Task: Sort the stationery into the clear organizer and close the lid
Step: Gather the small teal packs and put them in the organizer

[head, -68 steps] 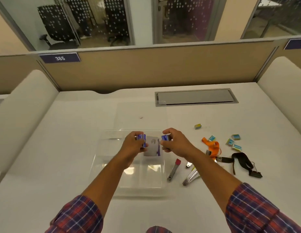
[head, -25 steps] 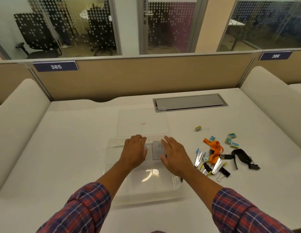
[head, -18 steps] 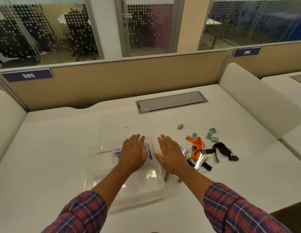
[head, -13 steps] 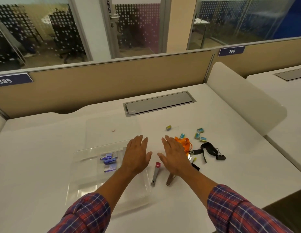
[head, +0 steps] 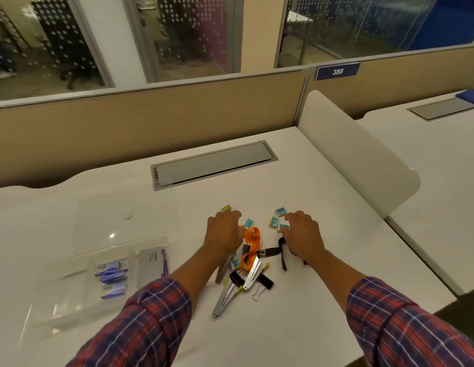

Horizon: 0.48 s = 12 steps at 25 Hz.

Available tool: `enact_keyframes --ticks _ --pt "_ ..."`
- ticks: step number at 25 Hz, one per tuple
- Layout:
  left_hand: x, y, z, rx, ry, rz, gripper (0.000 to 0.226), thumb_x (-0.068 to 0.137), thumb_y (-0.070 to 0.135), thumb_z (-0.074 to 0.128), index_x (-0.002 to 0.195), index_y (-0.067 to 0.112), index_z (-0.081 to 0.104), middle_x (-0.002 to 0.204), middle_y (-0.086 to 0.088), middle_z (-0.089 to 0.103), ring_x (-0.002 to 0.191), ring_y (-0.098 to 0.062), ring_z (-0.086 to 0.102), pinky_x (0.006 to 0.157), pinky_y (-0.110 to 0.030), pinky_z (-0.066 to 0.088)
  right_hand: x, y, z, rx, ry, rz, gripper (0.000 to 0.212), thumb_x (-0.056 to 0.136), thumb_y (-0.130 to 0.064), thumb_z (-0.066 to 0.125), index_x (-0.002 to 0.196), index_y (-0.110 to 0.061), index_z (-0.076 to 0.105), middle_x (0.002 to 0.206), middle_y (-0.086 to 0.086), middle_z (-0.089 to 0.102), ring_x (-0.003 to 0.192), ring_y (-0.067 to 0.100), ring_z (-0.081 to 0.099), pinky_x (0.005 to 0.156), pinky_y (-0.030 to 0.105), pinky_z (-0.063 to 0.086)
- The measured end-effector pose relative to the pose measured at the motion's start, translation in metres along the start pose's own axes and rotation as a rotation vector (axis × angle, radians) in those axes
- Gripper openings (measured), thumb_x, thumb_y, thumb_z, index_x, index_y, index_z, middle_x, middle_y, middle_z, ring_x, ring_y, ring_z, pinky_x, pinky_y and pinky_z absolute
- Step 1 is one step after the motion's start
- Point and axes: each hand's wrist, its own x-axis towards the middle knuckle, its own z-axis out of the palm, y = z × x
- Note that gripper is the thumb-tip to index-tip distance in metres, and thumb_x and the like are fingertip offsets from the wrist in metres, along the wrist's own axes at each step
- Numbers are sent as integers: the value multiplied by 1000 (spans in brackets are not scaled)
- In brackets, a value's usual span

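Observation:
The clear organizer (head: 79, 263) lies at the left with its lid (head: 124, 215) flat open behind it. Inside are a grey card box (head: 150, 263) and several small blue packets (head: 111, 276). My left hand (head: 224, 231) hovers palm down over the pile, fingertips near a yellow-green little box (head: 226, 208). My right hand (head: 302, 234) reaches over the small blue boxes (head: 279, 211), fingers curled by one of them (head: 283, 227). Between the hands lie an orange lanyard (head: 251, 245), a black strap (head: 277, 251), metal clips (head: 253, 274) and black binder clips (head: 266, 281).
A grey cable hatch (head: 213, 164) is set in the desk behind the items. A white divider (head: 357, 152) bounds the desk on the right, a beige partition (head: 140, 128) at the back. The desk's front edge (head: 389, 329) runs close on the right.
Both hands let go of the card box in the organizer and moved right to the loose pile. The view swung right, so the organizer now sits at the left.

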Motion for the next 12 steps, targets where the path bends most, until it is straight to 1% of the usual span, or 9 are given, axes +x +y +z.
enact_keyframes --ticks 2,6,9,12 --pt "18 11 4 1 -3 -16 41 99 35 60 138 22 58 134 -4 64 124 -25 57 106 -41 41 11 9 3 -8 -41 -8 38 95 -32 61 130 -17 60 121 8 62 105 26 59 87 38 47" --pt "38 28 14 45 -20 -56 43 95 40 64 133 18 62 125 -5 68 117 -24 60 100 -38 47 21 15 15 -59 -108 -29 31 95 -40 56 119 -21 63 111 4 62 96 22 59 81 37 47" --pt "45 35 18 104 -80 -66 44 93 39 66 131 17 61 122 -7 67 112 -25 62 95 -38 53 25 16 21 -103 -120 -53 27 95 -42 54 109 -22 64 103 2 60 90 20 56 77 36 43" --pt "49 38 22 156 -138 -64 44 90 33 68 130 18 60 122 -9 65 114 -27 61 94 -39 53 29 17 22 -99 -143 -55 26 94 -43 55 106 -22 65 100 1 61 89 20 57 78 37 40"
